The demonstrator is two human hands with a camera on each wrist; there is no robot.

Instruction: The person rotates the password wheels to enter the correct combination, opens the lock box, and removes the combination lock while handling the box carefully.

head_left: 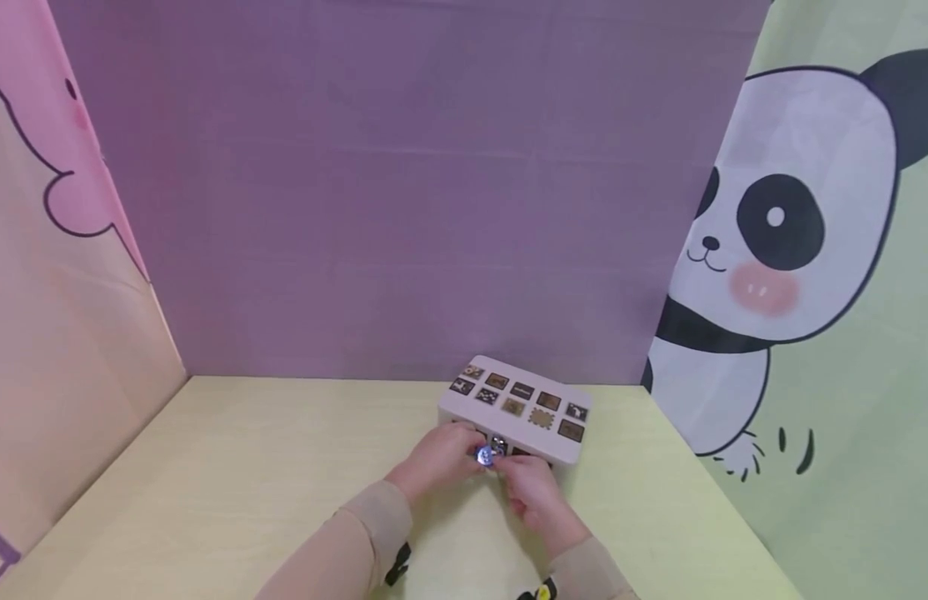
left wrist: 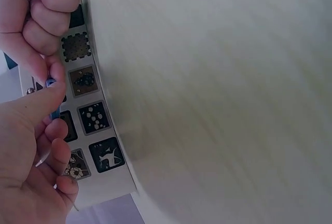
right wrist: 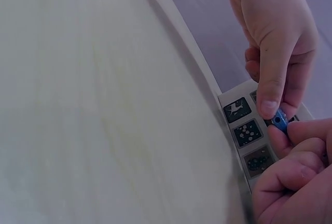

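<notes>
A white box (head_left: 509, 425) with dark printed squares sits toward the back of the table. At its front my left hand (head_left: 445, 454) pinches a small blue padlock (head_left: 484, 455) between thumb and forefinger. My right hand (head_left: 534, 490) has its fingers curled and its fingertips at the other side of the padlock; whether they hold a key there is hidden. In the right wrist view the padlock (right wrist: 279, 121) shows a dark hole in its end. A shiny metal clasp (head_left: 498, 444) is on the box beside it. Under the left fingers a thin shiny strip (left wrist: 43, 159) shows.
The pale wooden table (head_left: 269, 467) extends on both sides of the box. A purple cloth wall (head_left: 404, 208) stands close behind it. Printed side curtains, one with a panda (head_left: 831, 142), border the table.
</notes>
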